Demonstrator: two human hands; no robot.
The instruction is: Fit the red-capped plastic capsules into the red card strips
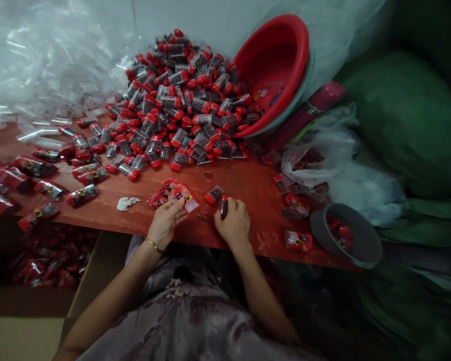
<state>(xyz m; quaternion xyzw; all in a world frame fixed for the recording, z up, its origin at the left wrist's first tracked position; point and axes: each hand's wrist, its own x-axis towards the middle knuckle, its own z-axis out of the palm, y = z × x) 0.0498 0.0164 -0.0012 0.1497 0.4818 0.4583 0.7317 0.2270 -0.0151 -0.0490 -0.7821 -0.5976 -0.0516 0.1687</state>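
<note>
My left hand (167, 220) holds a small stack of red printed packets (175, 194) at the near edge of the red-brown table (240, 183). My right hand (233, 223) is closed around one small clear tube with a red cap (224, 206), held upright. Another such tube (214, 195) lies on the table just beyond my right hand. A big heap of the same red-capped tubes (180, 100) covers the far middle of the table.
A tipped red basin (276, 70) leans at the heap's right. Filled red packets (33, 180) lie along the left, clear plastic bags (41, 60) behind them. A grey bowl (348, 235) sits at the right corner, a cardboard box (48, 255) of packets below left.
</note>
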